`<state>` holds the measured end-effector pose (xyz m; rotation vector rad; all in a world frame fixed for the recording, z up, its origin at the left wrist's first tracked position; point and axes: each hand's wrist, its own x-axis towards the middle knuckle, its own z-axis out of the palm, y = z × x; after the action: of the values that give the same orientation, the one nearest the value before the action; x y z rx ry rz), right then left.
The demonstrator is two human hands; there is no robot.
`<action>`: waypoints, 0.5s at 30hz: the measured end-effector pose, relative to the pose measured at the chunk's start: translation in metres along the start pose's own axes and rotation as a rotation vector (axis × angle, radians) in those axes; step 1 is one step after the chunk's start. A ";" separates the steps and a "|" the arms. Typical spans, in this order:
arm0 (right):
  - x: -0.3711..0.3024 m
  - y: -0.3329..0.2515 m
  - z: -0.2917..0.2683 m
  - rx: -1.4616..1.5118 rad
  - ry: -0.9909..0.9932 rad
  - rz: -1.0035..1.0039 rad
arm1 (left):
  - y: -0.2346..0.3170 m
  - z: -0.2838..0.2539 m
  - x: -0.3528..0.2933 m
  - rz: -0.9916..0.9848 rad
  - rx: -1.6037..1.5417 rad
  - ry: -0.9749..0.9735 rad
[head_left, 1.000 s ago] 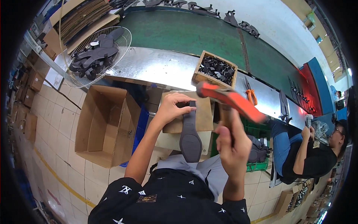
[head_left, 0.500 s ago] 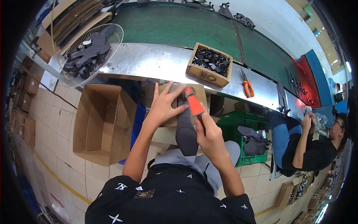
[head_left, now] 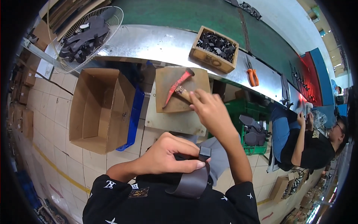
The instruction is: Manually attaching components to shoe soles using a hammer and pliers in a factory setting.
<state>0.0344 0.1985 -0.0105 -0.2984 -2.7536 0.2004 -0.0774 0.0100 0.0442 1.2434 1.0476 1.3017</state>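
My left hand, close to my body, pinches a dark grey strap-like piece between thumb and fingers. A small black clip shows at the piece's upper end, and its wider part hangs curved below the hand. Farther off, my right hand is wrapped round the wooden handle of a hammer. Its red head lies over a worn, tan square block, which rests on a pale stand.
Beyond the block, a metal ledge carries a wooden box of small black clips and orange-handled pliers. A wire basket of grey pieces is at left, above an open carton. A green crate and a seated co-worker are at right.
My left hand has drawn the grey piece off the block toward my body. The hammer, upright over the piece before, now lies over the block in my right hand. The view has tilted lower.
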 end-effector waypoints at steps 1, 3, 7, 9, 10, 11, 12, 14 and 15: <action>0.003 -0.002 -0.014 -0.007 0.139 -0.145 | 0.003 0.000 -0.003 -0.009 -0.010 0.005; -0.010 -0.012 -0.052 0.485 0.053 -0.115 | 0.006 0.001 -0.006 -0.062 -0.091 -0.029; -0.043 -0.040 -0.092 1.231 -0.089 -0.032 | 0.004 0.004 -0.003 -0.006 -0.200 -0.216; -0.052 -0.041 -0.103 1.216 -0.123 -0.080 | 0.009 0.006 0.001 -0.042 -0.253 -0.319; -0.055 -0.041 -0.107 1.202 -0.150 -0.148 | 0.009 0.010 0.001 -0.070 -0.286 -0.417; -0.054 -0.044 -0.107 1.174 -0.121 -0.244 | 0.002 0.017 0.001 -0.028 -0.346 -0.442; -0.054 -0.047 -0.109 1.174 -0.137 -0.226 | 0.000 0.021 0.000 -0.025 -0.369 -0.441; -0.054 -0.051 -0.117 1.053 -0.158 -0.430 | -0.001 0.024 0.001 -0.132 -0.431 -0.648; -0.053 -0.054 -0.119 1.044 -0.146 -0.459 | 0.001 0.026 0.003 -0.149 -0.413 -0.705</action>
<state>0.1171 0.1462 0.0909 0.6240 -2.3493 1.4601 -0.0517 0.0120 0.0477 1.1426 0.3349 0.8029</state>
